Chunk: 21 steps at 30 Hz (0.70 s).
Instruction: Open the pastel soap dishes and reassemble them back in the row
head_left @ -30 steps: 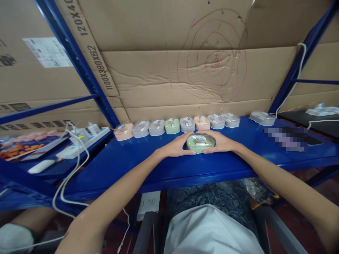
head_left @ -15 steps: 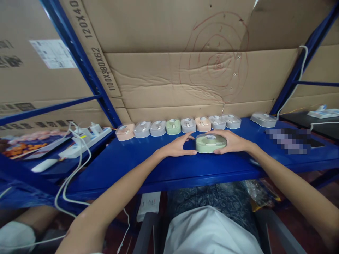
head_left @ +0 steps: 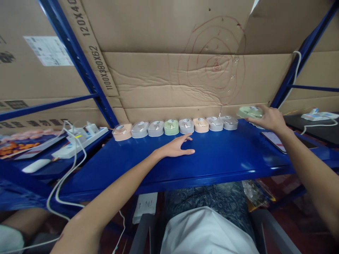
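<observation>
My right hand grips a green oval box with a clear lid by its right end, at the back right of the blue table. Under this box an edge of a grey box shows, mostly hidden. Whether the two touch I cannot tell. My left hand lies over the middle of the table, its thumb and fingers apart and nothing in it. Behind it stands a row of similar lidded boxes: a peach one at the left end, a green one, another peach one and several grey ones.
A phone lies on the table below my right hand. Cardboard walls the back between blue posts. To the left are a power strip and hanging white cables. Another power strip sits at far right.
My right hand has carried the green box from the table's middle to the back right, over the grey box there. My left hand no longer flanks it and stays near the middle.
</observation>
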Available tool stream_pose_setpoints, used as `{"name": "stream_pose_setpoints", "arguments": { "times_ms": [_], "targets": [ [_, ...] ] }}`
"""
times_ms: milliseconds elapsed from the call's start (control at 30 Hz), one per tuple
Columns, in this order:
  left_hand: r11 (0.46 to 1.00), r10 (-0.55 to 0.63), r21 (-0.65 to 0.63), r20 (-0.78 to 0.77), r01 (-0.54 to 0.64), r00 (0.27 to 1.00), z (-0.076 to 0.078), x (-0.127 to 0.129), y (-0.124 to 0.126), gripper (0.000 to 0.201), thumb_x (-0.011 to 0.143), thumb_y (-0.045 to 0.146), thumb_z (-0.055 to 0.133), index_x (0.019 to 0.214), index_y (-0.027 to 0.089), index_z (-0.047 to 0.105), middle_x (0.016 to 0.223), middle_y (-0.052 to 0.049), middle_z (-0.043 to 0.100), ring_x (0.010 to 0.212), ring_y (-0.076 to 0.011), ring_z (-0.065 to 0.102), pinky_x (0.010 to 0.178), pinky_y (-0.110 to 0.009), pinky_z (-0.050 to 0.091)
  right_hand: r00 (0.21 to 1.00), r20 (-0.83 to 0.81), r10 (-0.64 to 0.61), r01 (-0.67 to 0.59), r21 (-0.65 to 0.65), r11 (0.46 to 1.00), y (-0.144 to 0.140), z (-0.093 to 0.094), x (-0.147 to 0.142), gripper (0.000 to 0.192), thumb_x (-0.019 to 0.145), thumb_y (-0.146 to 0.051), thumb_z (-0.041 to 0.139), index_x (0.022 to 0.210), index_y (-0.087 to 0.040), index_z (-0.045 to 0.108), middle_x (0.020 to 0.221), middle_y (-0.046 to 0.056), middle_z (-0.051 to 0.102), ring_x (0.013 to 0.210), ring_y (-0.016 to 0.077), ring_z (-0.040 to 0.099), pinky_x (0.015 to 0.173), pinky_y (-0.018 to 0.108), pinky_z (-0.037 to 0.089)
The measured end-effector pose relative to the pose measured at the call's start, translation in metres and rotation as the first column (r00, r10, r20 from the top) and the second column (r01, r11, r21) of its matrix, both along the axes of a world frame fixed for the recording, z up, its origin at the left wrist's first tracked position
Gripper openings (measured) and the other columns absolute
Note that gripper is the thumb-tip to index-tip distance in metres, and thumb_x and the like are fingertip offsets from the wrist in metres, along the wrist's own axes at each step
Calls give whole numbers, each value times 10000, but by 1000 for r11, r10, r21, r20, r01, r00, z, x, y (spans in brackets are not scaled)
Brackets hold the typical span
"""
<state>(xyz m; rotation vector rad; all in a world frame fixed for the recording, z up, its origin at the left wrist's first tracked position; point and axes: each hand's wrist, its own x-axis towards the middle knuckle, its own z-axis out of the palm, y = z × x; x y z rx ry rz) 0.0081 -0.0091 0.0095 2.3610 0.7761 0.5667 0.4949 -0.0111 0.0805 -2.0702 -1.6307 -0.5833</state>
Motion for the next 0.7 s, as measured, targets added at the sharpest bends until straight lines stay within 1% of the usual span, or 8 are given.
{"name": "stream_pose_setpoints", "arguments": {
  "times_ms": [67, 133, 200, 333, 400, 500, 600, 700],
  "targets": [
    [1000, -4, 4, 4, 4, 1000, 0, 0, -1, 974, 915, 635, 786, 1695, 231, 365, 1626, -207, 555, 1510, -404, 546, 1245, -608, 432, 994, 9, -107, 107, -67, 992, 13, -2, 5, 876, 907, -774, 690, 1531, -166, 598, 1259, 343, 737, 1195, 437, 672, 871, 488, 422],
    [1000, -11, 8, 4, 11, 1000, 1, 0, -1, 961, 922, 639, 781, 1693, 242, 368, 1624, -202, 557, 1511, -401, 544, 1244, -604, 433, 986, 6, -165, 165, -125, 978, 24, -9, 7, 905, 913, -802, 649, 1525, -138, 588, 1329, 388, 683, 1287, 467, 619, 923, 534, 392],
    [1000, -13, 14, -3, 13, 1000, 1, -1, -2, 960, 928, 648, 771, 1695, 239, 362, 1624, -206, 554, 1513, -399, 541, 1245, -601, 431, 979, -3, -203, 200, -154, 968, 32, -19, 8, 937, 909, -795, 652, 1512, -82, 571, 1371, 413, 644, 1349, 488, 574, 972, 562, 365],
    [1000, -5, 18, -27, 5, 1000, 2, 0, -3, 982, 924, 675, 759, 1696, 224, 354, 1629, -211, 544, 1517, -405, 531, 1246, -595, 429, 968, -20, -251, 244, -167, 955, 45, -42, 8, 1055, 897, -776, 663, 1517, 57, 478, 1388, 453, 606, 1389, 499, 534, 1035, 571, 346],
    [1000, 1, 17, -39, 0, 999, 3, 0, -4, 982, 925, 679, 756, 1698, 231, 348, 1632, -204, 542, 1519, -402, 528, 1249, -592, 423, 962, -18, -271, 264, -182, 947, 50, -52, 9, 1057, 892, -798, 647, 1503, 49, 486, 1404, 452, 599, 1412, 505, 506, 1069, 588, 328],
    [1000, 3, 25, -52, -2, 999, 4, 0, -5, 960, 940, 671, 746, 1699, 240, 347, 1640, -194, 538, 1522, -394, 522, 1248, -580, 422, 956, 3, -292, 287, -200, 937, 55, -63, 12, 1000, 897, -807, 624, 1473, 4, 527, 1441, 427, 591, 1455, 518, 436, 1121, 622, 281],
    [999, 6, 53, -63, -3, 998, 4, 0, -5, 936, 947, 671, 736, 1690, 242, 363, 1633, -191, 546, 1516, -397, 527, 1241, -580, 426, 955, 32, -294, 294, -198, 935, 57, -68, 14, 953, 919, -802, 586, 1474, -29, 542, 1527, 403, 529, 1481, 509, 377, 1145, 612, 257],
    [998, 15, 65, -81, -10, 997, 4, 0, -5, 931, 949, 669, 728, 1687, 232, 366, 1630, -197, 547, 1514, -401, 528, 1240, -588, 424, 956, 45, -291, 294, -182, 938, 56, -70, 14, 973, 921, -829, 549, 1488, -39, 531, 1584, 393, 461, 1475, 490, 363, 1145, 585, 261]
  ]
}}
